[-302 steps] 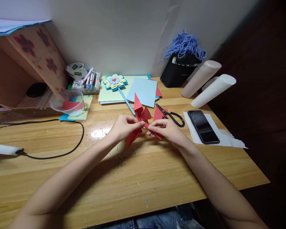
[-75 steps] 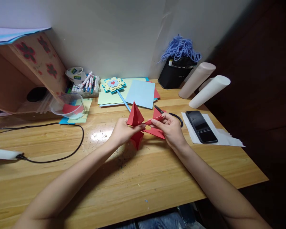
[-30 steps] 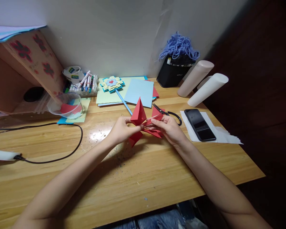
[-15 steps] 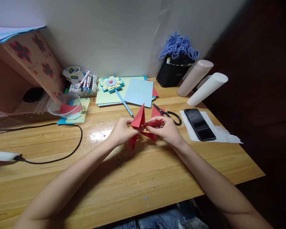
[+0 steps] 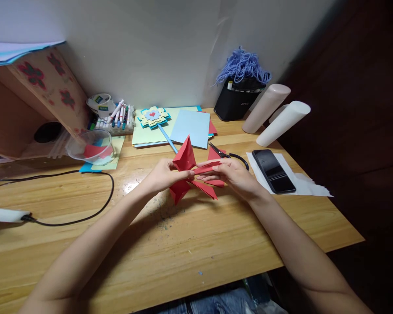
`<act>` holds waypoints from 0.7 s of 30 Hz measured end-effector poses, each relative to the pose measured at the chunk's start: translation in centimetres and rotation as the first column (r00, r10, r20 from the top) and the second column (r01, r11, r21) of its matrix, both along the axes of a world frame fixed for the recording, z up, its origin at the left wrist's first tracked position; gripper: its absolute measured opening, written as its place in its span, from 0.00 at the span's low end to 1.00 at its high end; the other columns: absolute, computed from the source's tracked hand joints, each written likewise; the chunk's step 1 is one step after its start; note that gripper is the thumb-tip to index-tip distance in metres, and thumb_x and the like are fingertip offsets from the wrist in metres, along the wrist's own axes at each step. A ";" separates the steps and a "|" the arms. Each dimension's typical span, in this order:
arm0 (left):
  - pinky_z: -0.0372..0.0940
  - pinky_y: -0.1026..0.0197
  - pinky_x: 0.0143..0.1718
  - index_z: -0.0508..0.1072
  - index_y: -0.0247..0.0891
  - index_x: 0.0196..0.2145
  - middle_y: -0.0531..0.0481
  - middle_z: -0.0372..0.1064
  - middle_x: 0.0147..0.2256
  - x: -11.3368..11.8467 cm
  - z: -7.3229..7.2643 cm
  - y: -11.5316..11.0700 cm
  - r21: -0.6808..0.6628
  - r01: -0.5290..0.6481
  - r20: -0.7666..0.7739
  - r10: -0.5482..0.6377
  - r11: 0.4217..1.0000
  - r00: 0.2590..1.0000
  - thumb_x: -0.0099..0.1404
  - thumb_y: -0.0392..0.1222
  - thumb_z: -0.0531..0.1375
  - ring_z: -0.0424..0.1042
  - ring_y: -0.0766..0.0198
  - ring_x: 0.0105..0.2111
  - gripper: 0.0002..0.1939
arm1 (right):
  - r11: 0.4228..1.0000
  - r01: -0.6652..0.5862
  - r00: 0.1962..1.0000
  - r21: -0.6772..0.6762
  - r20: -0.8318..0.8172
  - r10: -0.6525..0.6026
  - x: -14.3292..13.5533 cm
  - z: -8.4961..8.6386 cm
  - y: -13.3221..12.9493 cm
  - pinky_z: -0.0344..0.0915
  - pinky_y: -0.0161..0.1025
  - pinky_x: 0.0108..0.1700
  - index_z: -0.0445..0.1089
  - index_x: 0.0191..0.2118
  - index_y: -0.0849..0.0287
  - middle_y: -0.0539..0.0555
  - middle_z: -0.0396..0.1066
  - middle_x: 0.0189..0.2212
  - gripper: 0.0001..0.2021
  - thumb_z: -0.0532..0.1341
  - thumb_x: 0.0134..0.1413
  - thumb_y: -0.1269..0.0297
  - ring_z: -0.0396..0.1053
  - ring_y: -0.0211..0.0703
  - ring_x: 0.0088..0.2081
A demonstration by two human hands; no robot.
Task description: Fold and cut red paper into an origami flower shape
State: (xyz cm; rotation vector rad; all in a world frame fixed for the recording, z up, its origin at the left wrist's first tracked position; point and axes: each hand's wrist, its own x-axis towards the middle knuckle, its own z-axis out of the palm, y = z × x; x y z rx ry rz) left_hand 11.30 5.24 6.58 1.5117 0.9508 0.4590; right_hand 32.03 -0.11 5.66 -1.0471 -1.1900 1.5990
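Observation:
A folded red paper shape (image 5: 185,156) with several pointed petals is held above the wooden table, near its middle. My left hand (image 5: 163,175) pinches it from the left, with the thumb across its centre. On the right side, my right hand (image 5: 234,174) has its thumb and fingers around a narrow red point of the same paper. Other points spread out below both hands. Just behind my right hand lie black-handled scissors (image 5: 222,152) on a piece of red paper, partly hidden by the hand.
Behind stand stacked coloured sheets (image 5: 191,126) with a paper flower (image 5: 153,115), markers (image 5: 118,115) and a black pouch (image 5: 237,102). A phone (image 5: 274,171) and two tubes (image 5: 283,124) are right; a plastic bowl (image 5: 98,150), cable (image 5: 109,192) and decorated box (image 5: 52,87) are left.
The red paper shape has turned and shifted slightly left, its points now spread wider. My left hand moved a little left with it. My right hand's fingers have straightened along a point.

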 end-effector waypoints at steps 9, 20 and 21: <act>0.64 0.59 0.39 0.75 0.35 0.32 0.46 0.74 0.34 0.0 0.5 0.0 0.236 -0.017 -0.006 0.019 0.972 1.000 0.57 0.48 0.60 0.71 0.60 0.34 0.13 | 0.902 0.202 0.917 0.381 0.250 -0.311 -0.3 0.0 -0.4 0.74 0.44 0.41 0.74 0.42 0.53 0.51 0.76 0.32 0.11 0.61 0.53 0.63 0.75 0.41 0.32; 0.62 0.54 0.49 0.72 0.33 0.41 0.39 0.72 0.41 0.9 1.8 -3.1 -0.193 0.103 0.230 -0.057 0.976 0.971 0.59 0.55 0.58 0.71 0.57 0.43 0.22 | 0.567 -0.087 0.626 0.819 0.488 -0.609 -0.6 -1.0 -2.3 0.68 0.43 0.52 0.71 0.48 0.44 0.48 0.70 0.50 0.16 0.58 0.56 0.69 0.71 0.45 0.48; 0.63 0.55 0.49 0.73 0.33 0.41 0.40 0.73 0.41 1.1 1.6 -3.1 -0.269 0.077 0.322 0.015 0.960 0.947 0.60 0.55 0.58 0.72 0.59 0.42 0.21 | 0.592 -0.142 0.633 0.793 0.533 -0.562 -0.8 -0.9 -2.2 0.68 0.43 0.52 0.71 0.47 0.45 0.49 0.70 0.50 0.15 0.58 0.56 0.69 0.70 0.45 0.49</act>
